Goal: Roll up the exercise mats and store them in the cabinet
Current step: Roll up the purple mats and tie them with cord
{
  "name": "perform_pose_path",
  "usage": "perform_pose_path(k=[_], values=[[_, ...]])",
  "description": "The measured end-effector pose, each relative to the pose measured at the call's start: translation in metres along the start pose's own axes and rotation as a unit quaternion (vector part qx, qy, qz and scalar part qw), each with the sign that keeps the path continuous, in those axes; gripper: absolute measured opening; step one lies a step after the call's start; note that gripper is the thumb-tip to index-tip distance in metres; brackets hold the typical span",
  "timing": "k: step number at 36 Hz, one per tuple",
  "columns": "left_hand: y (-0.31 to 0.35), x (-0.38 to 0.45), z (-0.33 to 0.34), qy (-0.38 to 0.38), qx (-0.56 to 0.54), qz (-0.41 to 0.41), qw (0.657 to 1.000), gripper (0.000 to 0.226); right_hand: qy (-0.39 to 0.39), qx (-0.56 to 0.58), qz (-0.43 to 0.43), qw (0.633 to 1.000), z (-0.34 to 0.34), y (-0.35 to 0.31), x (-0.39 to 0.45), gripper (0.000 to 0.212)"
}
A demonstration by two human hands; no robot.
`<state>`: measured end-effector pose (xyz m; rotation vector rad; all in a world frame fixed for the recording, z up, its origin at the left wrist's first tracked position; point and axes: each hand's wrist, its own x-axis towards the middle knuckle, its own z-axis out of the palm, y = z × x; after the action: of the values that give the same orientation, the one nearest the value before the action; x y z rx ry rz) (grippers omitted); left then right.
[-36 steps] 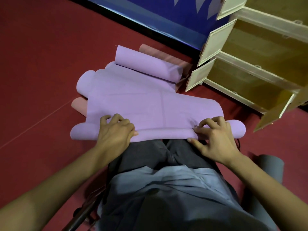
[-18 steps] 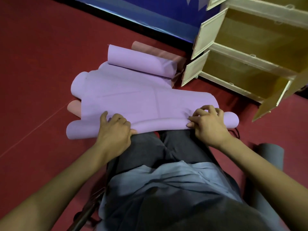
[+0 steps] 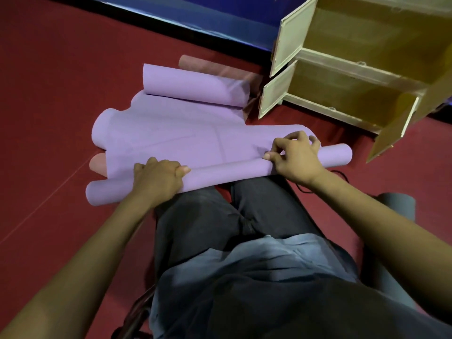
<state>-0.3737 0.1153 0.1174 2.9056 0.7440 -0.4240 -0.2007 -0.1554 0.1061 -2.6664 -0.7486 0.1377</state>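
A purple exercise mat lies on the red floor in front of my knees, its near end wound into a tight roll. My left hand grips the left part of that roll, fingers curled over it. My right hand holds the right part, fingertips pinching the mat's surface. A second purple mat roll lies at the far end. A pink mat peeks out underneath at the left. The cream cabinet stands open at the upper right.
A pink roll lies behind the purple roll, next to the cabinet's open doors. A grey rolled mat rests by my right leg. A blue panel runs along the back edge of the red floor.
Both hands have pushed the roll away from me, and it has grown thicker. The flat part of the mat is shorter.
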Motion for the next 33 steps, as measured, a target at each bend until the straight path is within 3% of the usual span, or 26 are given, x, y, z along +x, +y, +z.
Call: perform_pose_path(k=[2, 4, 8, 12, 17, 22, 27, 33], values=[[0.004, 0.001, 0.004, -0.002, -0.016, 0.001, 1.0, 0.044, 0.014, -0.008, 0.0, 1.0, -0.001, 0.004, -0.006, 0.025], [-0.003, 0.002, 0.006, 0.024, -0.06, -0.025, 0.998, 0.045, 0.036, -0.022, -0.053, 0.998, -0.004, -0.002, 0.002, 0.03], [-0.003, 0.006, 0.001, 0.062, -0.119, -0.021, 0.991, 0.032, 0.052, -0.06, -0.089, 0.993, -0.009, 0.003, -0.01, 0.047], [-0.005, 0.002, 0.007, 0.091, -0.089, -0.003, 0.992, 0.025, 0.065, -0.071, -0.112, 0.989, -0.003, 0.001, -0.026, 0.053], [-0.003, 0.0, 0.017, 0.215, -0.08, 0.022, 0.973, 0.021, 0.035, -0.108, -0.141, 0.983, -0.005, 0.004, -0.019, 0.073], [-0.004, -0.002, 0.021, 0.265, -0.021, 0.054, 0.962, 0.038, 0.037, -0.127, -0.175, 0.976, -0.008, 0.004, -0.005, 0.066], [-0.008, -0.013, 0.019, 0.235, 0.015, 0.073, 0.969, 0.059, -0.04, -0.147, -0.163, 0.975, -0.016, 0.0, 0.011, 0.074], [-0.006, -0.016, 0.02, 0.222, -0.023, 0.077, 0.972, 0.072, -0.071, -0.138, -0.14, 0.978, -0.021, -0.009, 0.027, 0.042]])
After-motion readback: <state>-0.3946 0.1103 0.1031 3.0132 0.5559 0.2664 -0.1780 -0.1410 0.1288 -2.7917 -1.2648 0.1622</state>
